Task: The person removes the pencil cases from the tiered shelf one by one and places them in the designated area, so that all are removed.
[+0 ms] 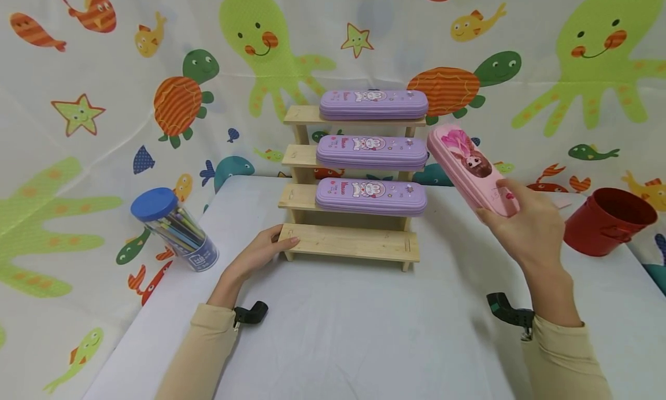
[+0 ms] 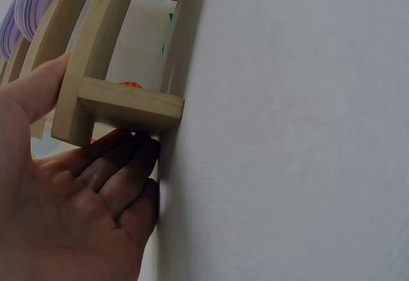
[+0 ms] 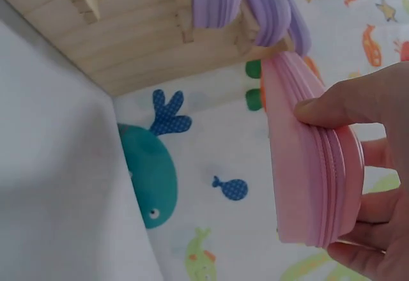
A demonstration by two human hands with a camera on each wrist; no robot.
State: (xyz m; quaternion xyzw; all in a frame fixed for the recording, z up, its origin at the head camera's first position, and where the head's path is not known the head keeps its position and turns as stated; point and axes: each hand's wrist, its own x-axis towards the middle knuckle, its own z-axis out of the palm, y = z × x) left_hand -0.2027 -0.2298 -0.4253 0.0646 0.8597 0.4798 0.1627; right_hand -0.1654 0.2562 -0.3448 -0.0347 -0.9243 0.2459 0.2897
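A four-step wooden display rack (image 1: pixel 348 240) stands on the table, with a purple pencil case (image 1: pixel 373 104) on its top step, another purple pencil case (image 1: pixel 372 152) below that and a third purple pencil case (image 1: pixel 370 196) on the step under it. The lowest step is bare. My left hand (image 1: pixel 262 251) grips the left end of that step, thumb on top and fingers at the side and underneath. Raised to the right of the rack, my right hand (image 1: pixel 531 229) holds a pink pencil case (image 1: pixel 470 167) with a doll picture, tilted, pinched across its zipped sides (image 3: pixel 313 166).
At the left leans a clear tub of pens (image 1: pixel 177 229) with a blue lid. A red metal bucket (image 1: pixel 603 223) is on the right, beyond my right hand. Behind everything hangs a curtain (image 1: pixel 322 18) printed with sea animals, and a white cloth (image 1: pixel 343 330) covers the table.
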